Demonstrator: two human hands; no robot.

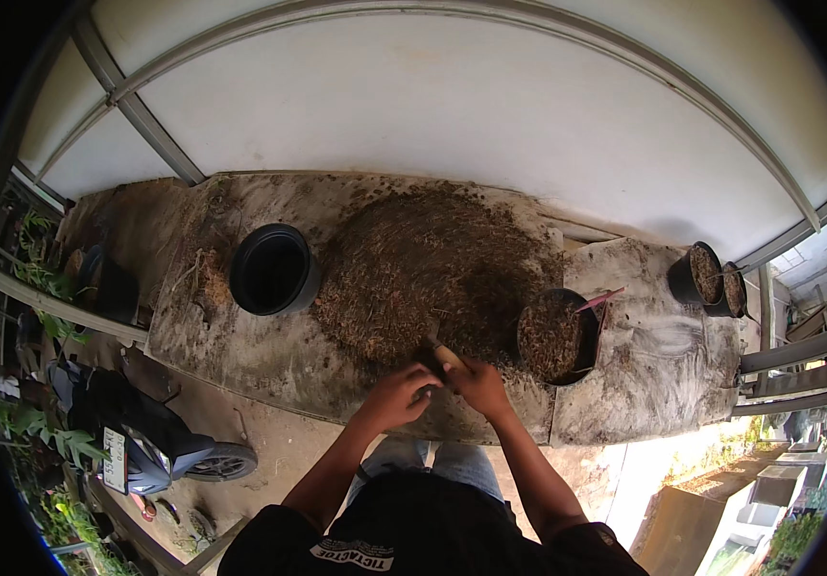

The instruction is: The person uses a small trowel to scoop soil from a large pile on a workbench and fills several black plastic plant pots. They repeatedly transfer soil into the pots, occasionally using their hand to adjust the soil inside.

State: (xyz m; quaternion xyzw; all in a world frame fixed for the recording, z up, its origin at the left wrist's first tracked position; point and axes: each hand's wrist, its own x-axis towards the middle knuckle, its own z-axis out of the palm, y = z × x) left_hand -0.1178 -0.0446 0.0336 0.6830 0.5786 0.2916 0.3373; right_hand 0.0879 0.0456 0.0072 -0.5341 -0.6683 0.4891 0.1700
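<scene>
My right hand grips the pale wooden handle of a small gardening hand tool. The tool's metal head reaches into the near edge of a broad heap of brown, fibrous potting mix, so its shape is hard to make out. Close beside it, my left hand is loosely curled, thumb apart from the fingers, with nothing visible in it. To the right of the heap stands a black plastic pot partly filled with mix, a pink strip at its rim. Left of the heap is another black pot, its inside dark.
The stained worktop backs onto a white panel wall. Two filled black pots stand at its right end. Dry roots lie at the left. A parked motorcycle and green plants are beyond the front-left edge.
</scene>
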